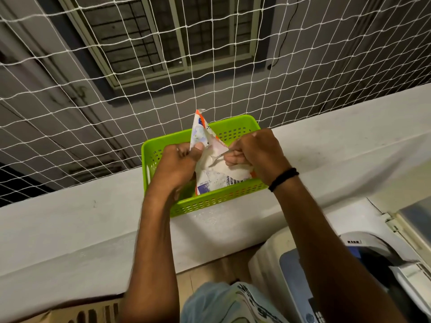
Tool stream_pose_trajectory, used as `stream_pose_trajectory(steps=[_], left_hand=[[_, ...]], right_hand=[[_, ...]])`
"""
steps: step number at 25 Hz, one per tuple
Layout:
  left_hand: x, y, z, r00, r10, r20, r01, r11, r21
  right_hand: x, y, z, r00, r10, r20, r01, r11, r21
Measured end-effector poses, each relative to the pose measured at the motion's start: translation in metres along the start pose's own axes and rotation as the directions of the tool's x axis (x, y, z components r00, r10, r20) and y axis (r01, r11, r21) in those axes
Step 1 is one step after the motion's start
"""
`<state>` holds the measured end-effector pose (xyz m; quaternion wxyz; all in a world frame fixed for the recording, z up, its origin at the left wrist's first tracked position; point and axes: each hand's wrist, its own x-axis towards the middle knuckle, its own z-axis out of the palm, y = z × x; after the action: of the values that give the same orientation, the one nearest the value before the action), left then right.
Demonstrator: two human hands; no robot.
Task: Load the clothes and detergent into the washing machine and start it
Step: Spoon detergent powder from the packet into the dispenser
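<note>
Left hand (180, 159): fingers curled closed, pinching the detergent packet (214, 166) at its upper edge. Right hand (253, 152): fingers closed on a thin spoon (218, 158) dipped into the packet between both hands. One crumpled white, blue and orange packet stands in one green basket (233, 197) beneath the fingers, on a ledge (70, 227). One washing machine (384, 264) lies below the right forearm.

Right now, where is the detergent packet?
Centre of the head view: the detergent packet stands in the green basket on the ledge, gripped between the left hand and right hand.
</note>
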<state>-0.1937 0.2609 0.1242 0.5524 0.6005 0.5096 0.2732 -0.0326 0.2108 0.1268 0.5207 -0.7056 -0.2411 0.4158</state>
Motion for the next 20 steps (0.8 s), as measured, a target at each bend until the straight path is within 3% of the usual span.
stream_pose_trajectory(steps=[4, 9, 14, 20], left_hand=[[0.000, -0.003, 0.002, 1.000, 0.023, -0.022, -0.022, 0.999, 0.047], [-0.002, -0.002, 0.006, 0.993, 0.104, -0.061, -0.098, 0.991, 0.091], [-0.006, 0.008, 0.009, 0.948, 0.189, -0.254, -0.150, 0.975, 0.165], [-0.030, 0.037, 0.028, 0.853, 0.350, -0.386, -0.377, 0.926, 0.007]], right_hand=[[-0.015, -0.002, -0.017, 0.998, -0.041, -0.042, 0.041, 0.999, 0.004], [-0.030, -0.005, -0.035, 0.997, -0.036, -0.065, 0.045, 0.991, 0.128], [-0.037, 0.006, -0.052, 0.998, -0.054, -0.009, 0.054, 0.949, 0.310], [-0.054, 0.017, -0.078, 0.995, -0.097, 0.001, 0.084, 0.868, 0.490]])
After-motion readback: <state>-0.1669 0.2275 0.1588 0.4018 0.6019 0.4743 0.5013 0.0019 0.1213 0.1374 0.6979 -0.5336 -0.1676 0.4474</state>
